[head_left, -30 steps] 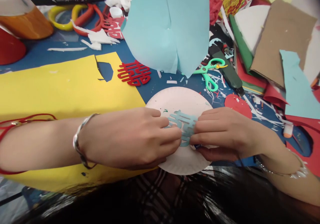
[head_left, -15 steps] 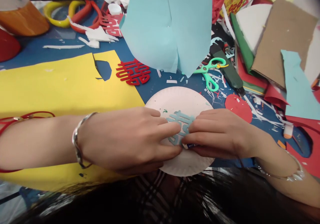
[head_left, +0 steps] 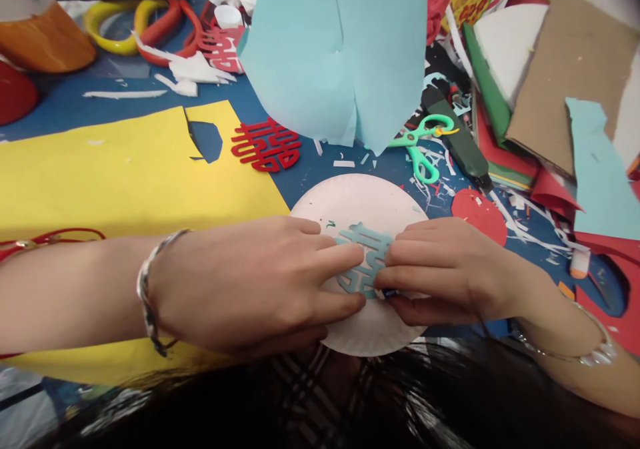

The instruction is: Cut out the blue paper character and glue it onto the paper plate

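On a white paper plate [head_left: 350,199] lies a light-blue paper cutout [head_left: 370,239] shaped like an openwork character with thin strokes. My left hand [head_left: 260,282] rests over the plate's left side, fingers apart, forefinger and thumb tips pressing on the cutout. From the right, my right hand [head_left: 440,272] reaches over the plate with its fingers curled together at the cutout's right edge. A small dark-blue and white bit shows between its fingertips, too hidden to name. Beyond the plate lies a red cutout [head_left: 266,145] of similar shape.
Yellow paper [head_left: 100,175] with a cut hole spreads left. A large light-blue sheet [head_left: 335,55] stands behind the plate. Green scissors [head_left: 423,143], a dark green tool [head_left: 463,142], paper scraps and a red paper circle [head_left: 479,215] lie right. Cardboard [head_left: 565,82] is stacked farther right.
My right hand has shifted slightly right across the plate, uncovering more of the blue cutout. My left hand stays almost in place on it.
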Demonstrator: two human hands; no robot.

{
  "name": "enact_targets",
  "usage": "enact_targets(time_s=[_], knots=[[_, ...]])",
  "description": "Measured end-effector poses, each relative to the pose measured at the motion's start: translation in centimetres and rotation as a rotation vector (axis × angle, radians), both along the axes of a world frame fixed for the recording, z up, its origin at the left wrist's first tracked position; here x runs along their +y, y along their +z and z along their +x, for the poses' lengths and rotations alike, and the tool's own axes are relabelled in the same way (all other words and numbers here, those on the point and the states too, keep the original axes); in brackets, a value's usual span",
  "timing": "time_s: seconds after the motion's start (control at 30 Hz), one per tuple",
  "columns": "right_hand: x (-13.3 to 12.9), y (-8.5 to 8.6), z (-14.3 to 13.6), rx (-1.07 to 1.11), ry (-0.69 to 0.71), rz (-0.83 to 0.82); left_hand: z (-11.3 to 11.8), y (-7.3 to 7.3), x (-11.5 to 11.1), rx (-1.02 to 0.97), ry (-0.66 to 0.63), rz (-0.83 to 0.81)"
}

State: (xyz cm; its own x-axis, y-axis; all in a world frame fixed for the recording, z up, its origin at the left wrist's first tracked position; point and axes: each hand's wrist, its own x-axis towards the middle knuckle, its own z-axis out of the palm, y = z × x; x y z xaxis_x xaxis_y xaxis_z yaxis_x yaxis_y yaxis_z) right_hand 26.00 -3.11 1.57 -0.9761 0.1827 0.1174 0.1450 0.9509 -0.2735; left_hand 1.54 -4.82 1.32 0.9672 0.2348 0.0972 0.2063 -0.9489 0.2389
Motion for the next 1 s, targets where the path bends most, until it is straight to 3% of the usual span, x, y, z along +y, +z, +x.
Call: enact_targets(time_s=[0.43, 0.63, 1.0], knots=[[0.1, 0.0, 0.3, 0.026, -0.019, -0.005, 0.3, -0.2, 0.0, -0.035, -0.007, 0.082], [1.0, 0.2, 1.3, 0.085, -0.141, -0.081, 0.4, -0.3, 0.0, -0.072, -0.042, 0.126], [0.4, -0.1, 0.5, -0.027, -0.046, 0.032, 0.3, -0.6, -0.7, -0.100, 0.005, 0.083]])
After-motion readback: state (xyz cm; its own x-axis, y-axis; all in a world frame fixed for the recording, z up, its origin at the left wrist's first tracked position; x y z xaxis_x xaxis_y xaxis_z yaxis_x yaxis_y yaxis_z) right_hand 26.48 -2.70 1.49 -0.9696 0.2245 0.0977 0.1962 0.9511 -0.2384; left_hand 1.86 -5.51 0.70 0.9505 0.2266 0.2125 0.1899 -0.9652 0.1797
